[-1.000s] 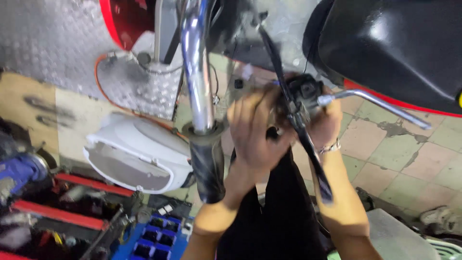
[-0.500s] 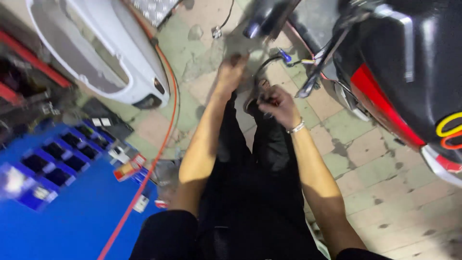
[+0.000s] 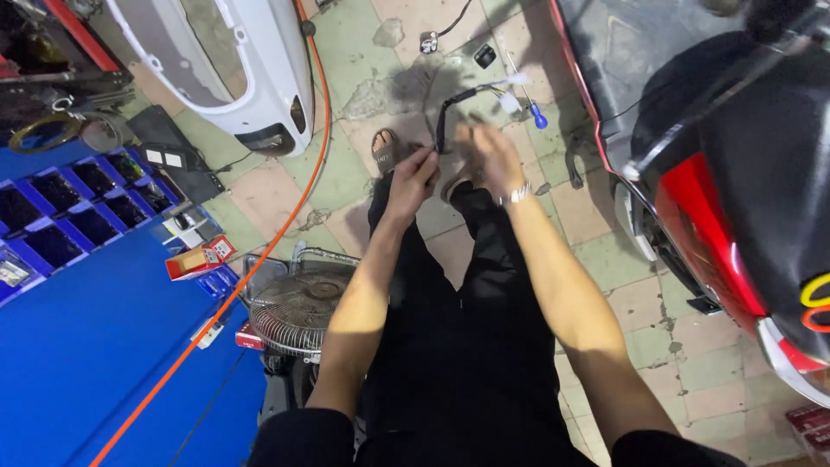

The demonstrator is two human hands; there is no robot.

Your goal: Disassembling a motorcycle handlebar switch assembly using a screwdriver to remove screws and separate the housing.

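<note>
My left hand pinches the lower end of a black wiring harness that arches up and ends in white connectors. My right hand, with a silver wrist bracelet, is blurred close beside it and grips the same harness. Both hands are held out over my black-trousered legs and a sandalled foot. A screwdriver with a blue handle lies on the tiled floor just beyond the hands.
A red and black scooter stands at the right. A white body panel lies at upper left, with an orange hose running across the floor. Blue parts trays and a small fan sit at left.
The view has tilted down from the scooter's handlebar to the floor. My hands have come away from the scooter with the harness and now hold it over my legs.
</note>
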